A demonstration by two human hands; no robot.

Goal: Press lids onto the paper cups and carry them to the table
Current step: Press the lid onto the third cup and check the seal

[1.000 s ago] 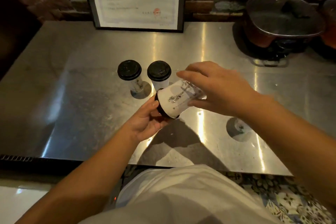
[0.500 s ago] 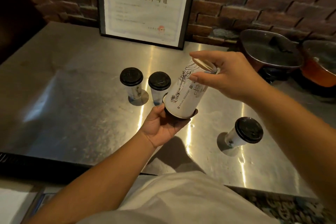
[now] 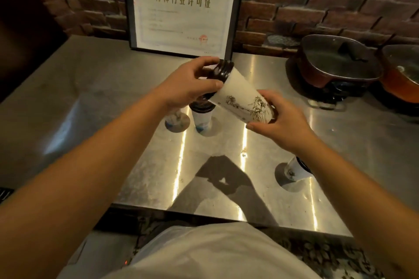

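Both hands clamp one tilted paper cup (image 3: 243,99) above the steel surface (image 3: 90,102): left hand (image 3: 190,87) around its black lid (image 3: 221,72), right hand (image 3: 280,118) at its base. Three lidded cups stand below it. Thin, light paper likely crushes easily; hold near the stiffer rim.

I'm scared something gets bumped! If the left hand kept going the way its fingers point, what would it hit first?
Probably the framed certificate behind the counter; the left hand, gripping the cup's black lid, points toward it, though depth is unclear.
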